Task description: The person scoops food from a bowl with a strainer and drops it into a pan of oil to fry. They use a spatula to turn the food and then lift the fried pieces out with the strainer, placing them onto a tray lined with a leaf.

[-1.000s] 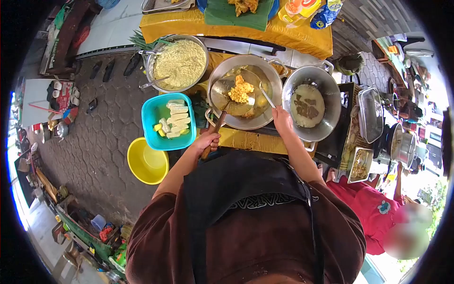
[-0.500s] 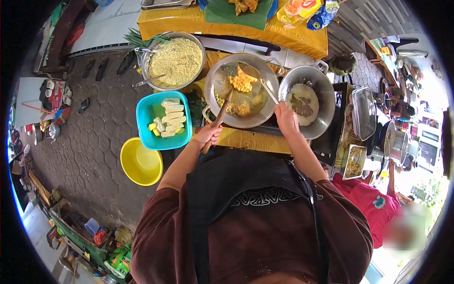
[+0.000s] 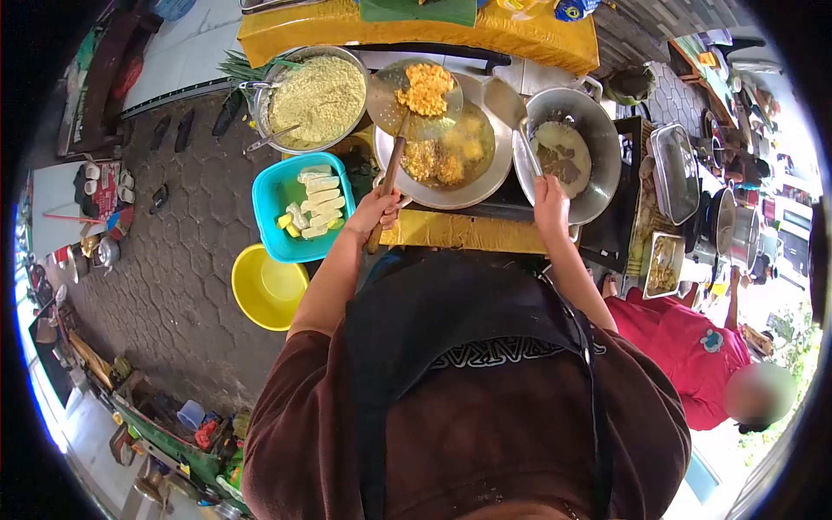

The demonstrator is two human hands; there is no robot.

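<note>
A yellow basin [image 3: 269, 295] sits at nine o'clock, a turquoise tub [image 3: 270, 192] of pale pieces [image 3: 323, 198] at ten, a pot [image 3: 357, 121] of yellow batter [image 3: 319, 95] at eleven. The left hand [image 3: 375, 215] — closed around a wooden handle [image 3: 394, 163] — holds a skimmer [image 3: 425, 128] heaped with fried food [image 3: 428, 88] over the oil pan [image 3: 503, 165] at twelve. The right hand [image 3: 552, 204], well apart, grips a spatula [image 3: 505, 102] above the pan's right rim, beside a metal pot [image 3: 607, 143] at two.

Frying pan [image 3: 500, 166], golden pieces [image 3: 450, 169] in oil. Over its upper left: skimmer [image 3: 386, 106] bearing fried food [image 3: 426, 89], left hand [image 3: 374, 212] gripping wooden handle [image 3: 394, 165]. Over its right rim: spatula [image 3: 505, 102], held in right hand [image 3: 552, 204]. Right: pot [image 3: 604, 169], pale liquid [image 3: 555, 139]. Lower left: turquoise basin [image 3: 271, 195], pale pieces [image 3: 321, 199].
</note>
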